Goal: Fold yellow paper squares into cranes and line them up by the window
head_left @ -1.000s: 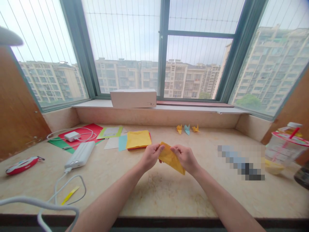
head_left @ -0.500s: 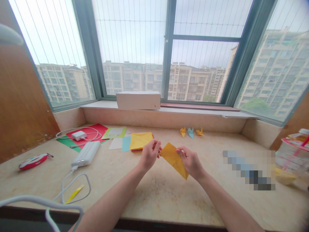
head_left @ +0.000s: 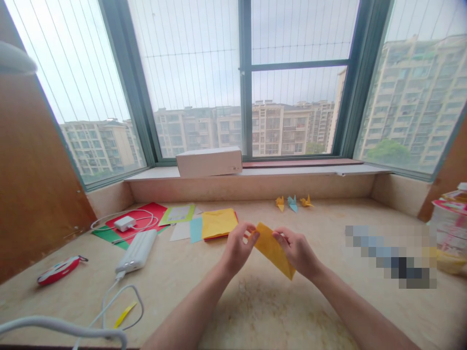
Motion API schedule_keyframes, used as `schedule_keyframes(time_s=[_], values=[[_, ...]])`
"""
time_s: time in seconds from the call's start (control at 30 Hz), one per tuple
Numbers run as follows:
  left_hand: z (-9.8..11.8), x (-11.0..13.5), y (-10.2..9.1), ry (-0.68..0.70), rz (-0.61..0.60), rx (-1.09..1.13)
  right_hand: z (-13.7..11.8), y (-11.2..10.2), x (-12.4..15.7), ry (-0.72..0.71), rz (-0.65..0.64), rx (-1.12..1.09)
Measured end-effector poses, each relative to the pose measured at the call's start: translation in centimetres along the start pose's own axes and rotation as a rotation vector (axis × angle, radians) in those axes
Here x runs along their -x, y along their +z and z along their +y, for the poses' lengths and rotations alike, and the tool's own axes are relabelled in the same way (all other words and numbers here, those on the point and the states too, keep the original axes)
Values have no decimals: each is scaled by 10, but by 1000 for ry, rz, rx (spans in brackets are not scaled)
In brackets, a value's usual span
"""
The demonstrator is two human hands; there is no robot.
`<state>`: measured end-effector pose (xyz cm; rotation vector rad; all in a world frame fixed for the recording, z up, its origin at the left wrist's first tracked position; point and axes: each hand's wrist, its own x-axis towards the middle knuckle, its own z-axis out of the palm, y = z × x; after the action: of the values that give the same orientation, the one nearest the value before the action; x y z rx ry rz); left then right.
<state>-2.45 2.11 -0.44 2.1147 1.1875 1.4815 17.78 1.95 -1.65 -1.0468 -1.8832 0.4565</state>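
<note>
1. The yellow paper [head_left: 274, 255] is between your hands, in front of you over the surface [head_left: 255, 311], slanting so that its lower corner points down to your right. Whether that corner touches the surface cannot be told.

2. Your right hand [head_left: 297, 248] grasps the paper by its upper right edge, thumb on the near face. Let this be the steady hand: a light but firm pinch should stop the sheet from twisting.

3. Your left hand [head_left: 239, 248] is at the paper's upper left end, thumb against the edge and fingers curled. Whether it truly pinches the sheet, I cannot tell. For fine work here, use only the thumb and fingertip, close to the edge.

4. Line up edges and corners before pressing hard; a crooked crease in thin paper is probably difficult to undo.

5. In mid-air the sheet may bow. Resting it on the bare surface just below your hands would probably give a straighter, sharper crease, run from one end to the other with a thumb.

6. Mind your left elbow room: the paper stack [head_left: 220, 222] sits just beyond that hand, and the white cable [head_left: 140, 301] lies looped to the left of your forearm.
</note>
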Motion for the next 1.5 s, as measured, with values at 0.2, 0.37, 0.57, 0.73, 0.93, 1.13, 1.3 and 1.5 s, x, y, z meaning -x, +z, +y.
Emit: schedule_keyframes(time_s=[0.2,0.37,0.57,0.73,0.93,1.13,1.3,1.5], values=[[4,-1,-1,29,-7,0,3,-1,-1,22,7,-22],[5,-2,-2,-75,-14,80,6,-2,-3,40,25,-44],[-2,-4,0,-219,88,148,2,1,-3,52,-8,-106],[-1,-4,2,-239,110,250,-1,5,-2,96,-36,-205],[8,-7,0,-308,38,520,0,4,-2,172,-36,-362],[9,-5,2,-342,-56,466,-6,-1,-5,163,-122,-468],[15,0,4,-313,-146,372,-6,-1,-8,211,-70,-541],[19,3,6,-308,-176,398,-10,3,-6,240,-51,-615]])
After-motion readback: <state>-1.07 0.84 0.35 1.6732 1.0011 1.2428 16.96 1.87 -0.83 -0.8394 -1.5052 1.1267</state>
